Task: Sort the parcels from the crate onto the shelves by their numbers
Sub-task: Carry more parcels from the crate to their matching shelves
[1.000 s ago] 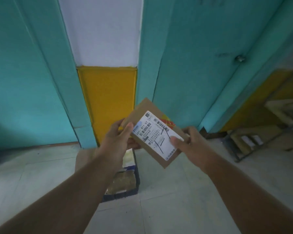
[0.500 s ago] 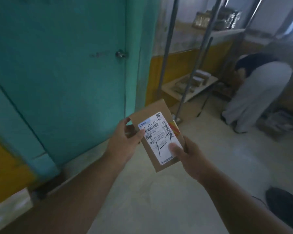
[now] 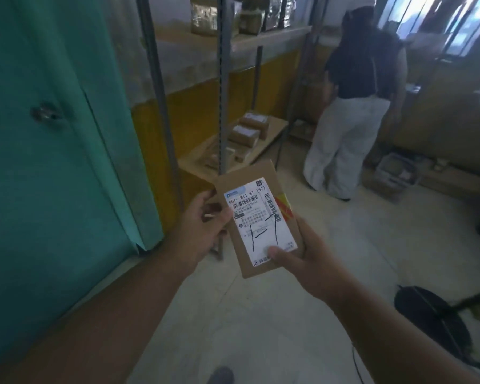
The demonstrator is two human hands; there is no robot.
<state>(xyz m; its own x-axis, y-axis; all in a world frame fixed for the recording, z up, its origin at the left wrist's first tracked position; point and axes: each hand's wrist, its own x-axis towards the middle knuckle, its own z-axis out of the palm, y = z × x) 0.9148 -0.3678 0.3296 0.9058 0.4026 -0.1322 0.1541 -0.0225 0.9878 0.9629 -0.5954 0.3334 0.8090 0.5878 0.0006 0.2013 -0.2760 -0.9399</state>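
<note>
A flat brown cardboard parcel [image 3: 257, 217] with a white shipping label, hand-marked "17", is held up in front of me. My right hand [image 3: 297, 261] grips its lower right corner, thumb on the label. My left hand [image 3: 203, 225] holds its left edge from behind. A metal shelf rack [image 3: 222, 79] stands just beyond, with several brown parcels [image 3: 247, 131] on its low shelf and more on the upper shelf [image 3: 233, 37]. The crate is out of view.
A teal door [image 3: 53, 134] fills the left. A person [image 3: 355, 106] in a dark top and white trousers stands at the back right. Boxes [image 3: 394, 173] lie on the floor beside them. A black object [image 3: 432, 314] sits on the floor at right.
My view has swung right, from the crate and teal wall to the shelf rack. The parcel stays in both hands and has turned more upright. The person at the back has straightened up.
</note>
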